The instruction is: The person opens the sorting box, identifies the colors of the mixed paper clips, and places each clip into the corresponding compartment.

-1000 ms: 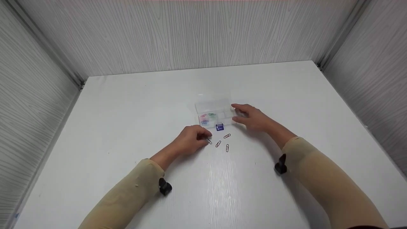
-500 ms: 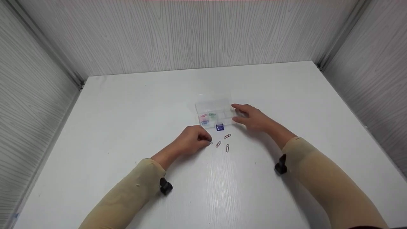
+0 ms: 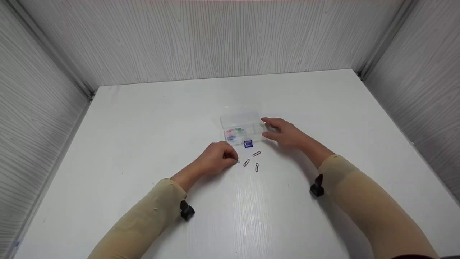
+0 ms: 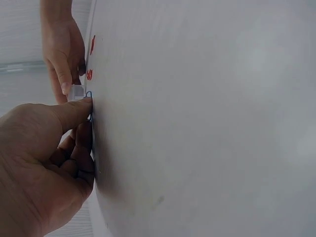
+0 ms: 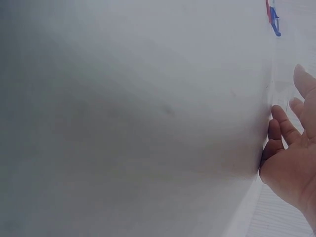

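Observation:
My left hand (image 3: 218, 158) pinches a paper clip (image 4: 89, 94) between thumb and fingertips, close over the white table; it looks blue in the left wrist view. Just right of it lie three loose paper clips (image 3: 246, 162), reddish in the left wrist view. Behind them stands a clear plastic compartment box (image 3: 258, 137) with its lid (image 3: 240, 118) tipped back. Pink (image 3: 229, 131), green (image 3: 239, 129) and blue paper clips (image 3: 231, 138) lie in its left compartments. My right hand (image 3: 285, 133) rests at the box's right end, thumb and fingers spread and relaxed.
A small dark blue piece (image 3: 248, 144) sits at the middle of the box's front edge. White wood-grain panels (image 3: 201, 39) wall the table (image 3: 151, 118) at the back and both sides. A small black device (image 3: 187, 210) is strapped near each wrist.
My left fingers have closed more tightly over the paper clip, so less of it shows. My right hand, the box and the three loose clips stay in place.

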`<action>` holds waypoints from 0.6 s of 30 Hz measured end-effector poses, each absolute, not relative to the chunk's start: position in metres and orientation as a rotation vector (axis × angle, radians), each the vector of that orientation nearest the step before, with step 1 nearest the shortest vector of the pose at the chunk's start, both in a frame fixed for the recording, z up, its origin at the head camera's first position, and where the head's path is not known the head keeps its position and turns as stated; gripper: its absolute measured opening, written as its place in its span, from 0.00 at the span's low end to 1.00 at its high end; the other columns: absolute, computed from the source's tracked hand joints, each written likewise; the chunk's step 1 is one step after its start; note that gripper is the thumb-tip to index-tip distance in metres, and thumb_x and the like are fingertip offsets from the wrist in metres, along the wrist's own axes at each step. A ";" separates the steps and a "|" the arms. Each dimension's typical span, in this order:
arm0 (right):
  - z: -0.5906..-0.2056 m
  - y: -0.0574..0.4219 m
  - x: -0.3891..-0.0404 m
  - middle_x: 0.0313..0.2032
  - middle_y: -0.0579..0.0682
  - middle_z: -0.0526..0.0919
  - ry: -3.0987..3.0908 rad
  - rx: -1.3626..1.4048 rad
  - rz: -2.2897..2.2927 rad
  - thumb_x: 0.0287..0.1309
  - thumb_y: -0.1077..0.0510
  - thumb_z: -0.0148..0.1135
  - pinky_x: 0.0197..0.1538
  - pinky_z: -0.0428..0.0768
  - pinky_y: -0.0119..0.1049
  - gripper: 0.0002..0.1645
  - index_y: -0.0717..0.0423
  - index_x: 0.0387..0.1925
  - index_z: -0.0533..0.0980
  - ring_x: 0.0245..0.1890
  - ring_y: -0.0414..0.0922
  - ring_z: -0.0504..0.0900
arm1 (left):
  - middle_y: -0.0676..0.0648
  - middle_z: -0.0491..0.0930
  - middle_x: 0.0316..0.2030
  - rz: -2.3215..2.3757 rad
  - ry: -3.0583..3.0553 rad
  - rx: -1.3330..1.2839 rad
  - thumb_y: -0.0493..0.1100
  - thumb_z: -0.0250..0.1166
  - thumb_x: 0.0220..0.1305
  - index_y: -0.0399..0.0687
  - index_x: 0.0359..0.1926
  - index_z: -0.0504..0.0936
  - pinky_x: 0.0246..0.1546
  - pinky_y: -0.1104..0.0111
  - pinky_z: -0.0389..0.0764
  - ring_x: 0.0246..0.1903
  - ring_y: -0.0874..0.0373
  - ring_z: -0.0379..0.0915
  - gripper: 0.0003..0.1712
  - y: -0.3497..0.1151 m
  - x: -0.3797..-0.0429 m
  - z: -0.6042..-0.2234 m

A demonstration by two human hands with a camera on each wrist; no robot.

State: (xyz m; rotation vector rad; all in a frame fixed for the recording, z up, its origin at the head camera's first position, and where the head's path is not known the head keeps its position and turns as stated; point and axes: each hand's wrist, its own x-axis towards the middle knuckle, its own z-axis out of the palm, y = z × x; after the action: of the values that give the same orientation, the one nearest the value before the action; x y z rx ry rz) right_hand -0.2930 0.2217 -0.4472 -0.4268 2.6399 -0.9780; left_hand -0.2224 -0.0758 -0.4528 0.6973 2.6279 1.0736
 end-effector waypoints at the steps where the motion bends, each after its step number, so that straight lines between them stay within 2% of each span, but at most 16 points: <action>1: -0.447 0.222 -0.293 0.79 0.54 0.64 2.640 -0.431 -0.980 0.76 0.41 0.61 0.79 0.54 0.53 0.41 0.42 0.83 0.60 0.80 0.53 0.58 | 0.52 0.81 0.38 1.080 2.627 0.696 0.35 0.71 0.68 0.48 0.38 0.91 0.46 0.64 0.76 0.41 0.57 0.73 0.04 -0.076 -0.222 -0.453; 10: -0.448 0.223 -0.294 0.78 0.55 0.66 2.645 -0.464 -1.003 0.76 0.40 0.61 0.79 0.54 0.54 0.42 0.43 0.83 0.61 0.80 0.54 0.58 | 0.52 0.81 0.40 1.187 2.579 0.604 0.40 0.71 0.71 0.52 0.40 0.90 0.50 0.63 0.76 0.43 0.55 0.75 0.03 -0.078 -0.224 -0.451; 18: -0.450 0.224 -0.294 0.78 0.54 0.66 2.634 -0.450 -1.020 0.75 0.40 0.62 0.79 0.53 0.54 0.42 0.42 0.83 0.61 0.80 0.54 0.58 | 0.50 0.82 0.42 1.305 2.630 0.583 0.39 0.70 0.72 0.48 0.42 0.90 0.50 0.62 0.75 0.44 0.55 0.77 0.03 -0.080 -0.235 -0.438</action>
State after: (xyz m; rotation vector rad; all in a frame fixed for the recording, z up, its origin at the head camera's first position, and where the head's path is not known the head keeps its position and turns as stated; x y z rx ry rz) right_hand -0.2945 0.2245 -0.4499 -0.4505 2.6344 -1.0202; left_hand -0.2350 -0.0803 -0.4379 0.5829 2.6296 1.3051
